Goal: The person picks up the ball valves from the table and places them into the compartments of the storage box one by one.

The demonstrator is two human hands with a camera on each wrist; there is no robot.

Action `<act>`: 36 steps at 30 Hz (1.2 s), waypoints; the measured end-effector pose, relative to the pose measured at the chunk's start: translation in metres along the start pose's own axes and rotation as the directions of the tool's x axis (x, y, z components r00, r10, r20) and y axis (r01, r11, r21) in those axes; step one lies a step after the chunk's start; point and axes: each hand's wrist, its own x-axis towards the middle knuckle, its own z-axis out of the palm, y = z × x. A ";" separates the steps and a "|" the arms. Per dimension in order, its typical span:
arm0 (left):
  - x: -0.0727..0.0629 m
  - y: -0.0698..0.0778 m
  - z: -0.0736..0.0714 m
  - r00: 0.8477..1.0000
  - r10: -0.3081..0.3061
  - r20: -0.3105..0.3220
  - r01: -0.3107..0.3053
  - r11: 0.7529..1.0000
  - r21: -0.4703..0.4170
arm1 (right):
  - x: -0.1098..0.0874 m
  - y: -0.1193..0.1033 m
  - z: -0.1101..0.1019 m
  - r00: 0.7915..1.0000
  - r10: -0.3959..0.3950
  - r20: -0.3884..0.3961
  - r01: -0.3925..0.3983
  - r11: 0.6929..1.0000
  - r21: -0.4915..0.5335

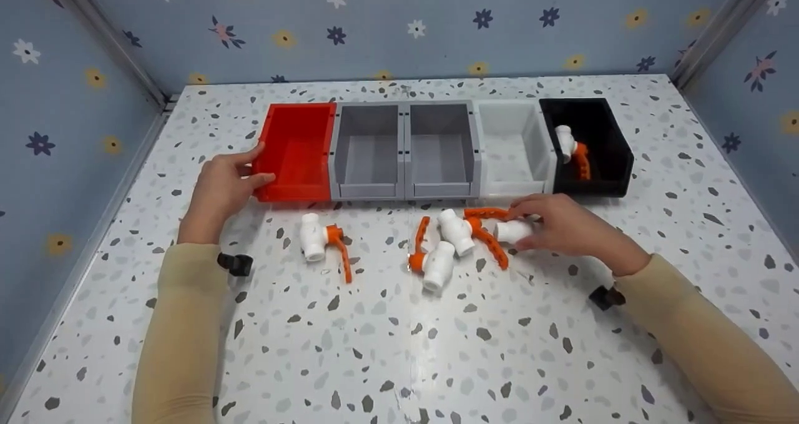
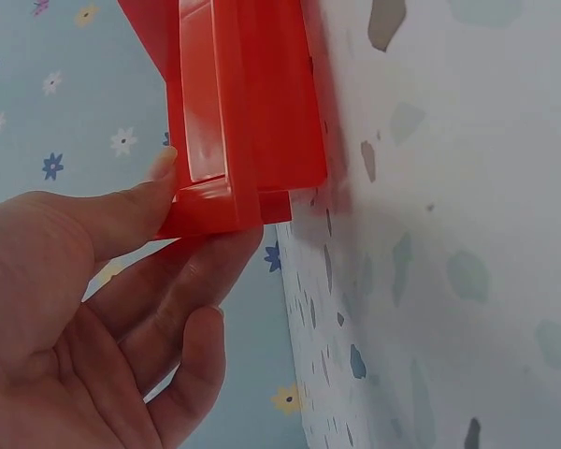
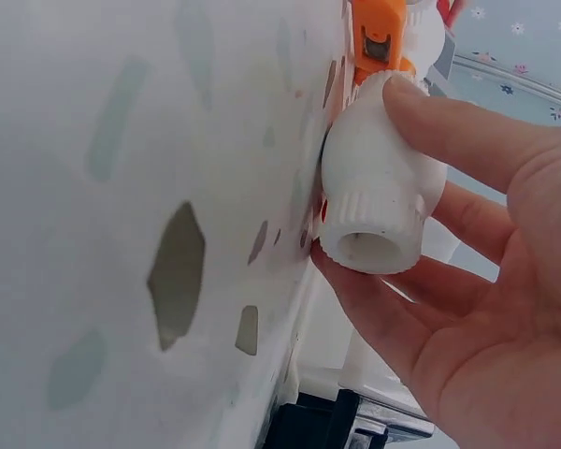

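My left hand (image 1: 220, 187) holds the left side wall of the red bin (image 1: 293, 193), thumb over the edge near the front corner. In the left wrist view the thumb and fingers pinch the red rim (image 2: 201, 217). My right hand (image 1: 565, 227) grips the white body of a ball valve (image 1: 513, 231) with an orange lever, low at the tabletop. The right wrist view shows the thumb on top of the valve body (image 3: 379, 168) and fingers beneath, its open end facing the camera. Two more ball valves, one nearer (image 1: 440, 266) and one behind (image 1: 457, 233), lie just left of it.
Another ball valve (image 1: 313, 239) lies alone below the red bin. Right of the red bin stand two grey bins (image 1: 368, 191) (image 1: 442, 190), a white bin (image 1: 512, 188) and a black bin (image 1: 593, 188), side by side. One ball valve (image 1: 565, 144) lies inside the black bin. Flowered panels (image 1: 412, 49) enclose the table.
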 end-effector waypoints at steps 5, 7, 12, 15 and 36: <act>0.000 0.000 -0.001 1.000 0.006 0.006 -0.006 1.000 -0.008 | -0.003 0.004 0.001 1.000 0.006 -0.021 -0.005 1.000 0.016; 0.000 0.001 -0.001 1.000 0.010 0.006 -0.010 1.000 -0.010 | -0.004 0.004 0.001 0.999 0.001 -0.034 0.000 1.000 0.023; 0.000 0.002 -0.002 1.000 0.009 0.011 -0.009 1.000 -0.008 | -0.005 0.004 0.001 0.999 -0.014 -0.052 0.015 0.999 0.028; 0.000 0.002 -0.002 1.000 0.003 0.016 -0.002 1.000 -0.009 | -0.007 0.004 0.000 0.998 -0.020 -0.064 0.021 0.999 0.026; 0.000 0.000 0.000 1.000 0.004 -0.002 -0.004 1.000 -0.005 | -0.012 0.005 -0.010 0.990 -0.052 -0.130 0.055 0.998 0.019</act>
